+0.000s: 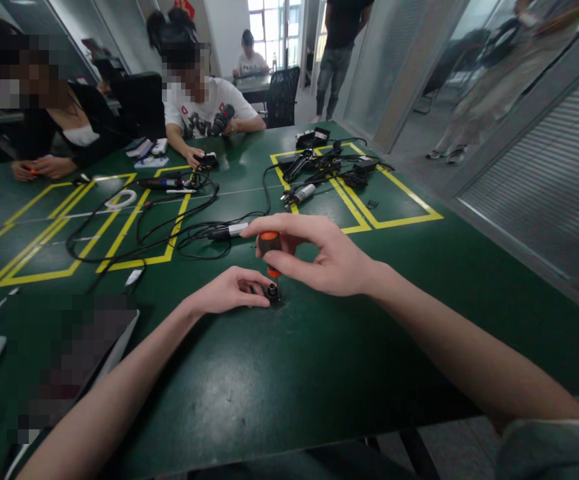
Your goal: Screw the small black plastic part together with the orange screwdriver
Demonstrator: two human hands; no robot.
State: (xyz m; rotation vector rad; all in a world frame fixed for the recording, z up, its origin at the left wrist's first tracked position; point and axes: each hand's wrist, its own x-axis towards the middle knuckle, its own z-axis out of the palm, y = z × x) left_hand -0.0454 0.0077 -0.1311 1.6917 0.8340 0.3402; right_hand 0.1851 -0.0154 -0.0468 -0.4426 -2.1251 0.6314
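Note:
My right hand is closed around a short screwdriver with an orange and dark handle, held upright. The forefinger rests over or near the handle's top. Below it, the thin shaft points down at a small black part on the green table. My left hand pinches that part from the left, thumb and fingers against it. The part has a short round stub on top; its exact kind is too small to make out. Whether the tip sits in a screw cannot be seen.
Black cables and a white ring of tape or cable lie beyond my hands, among yellow tape lines. Tools and adapters are heaped at the back right. A laptop-like device stands at the left. Across the table a person holds a power drill.

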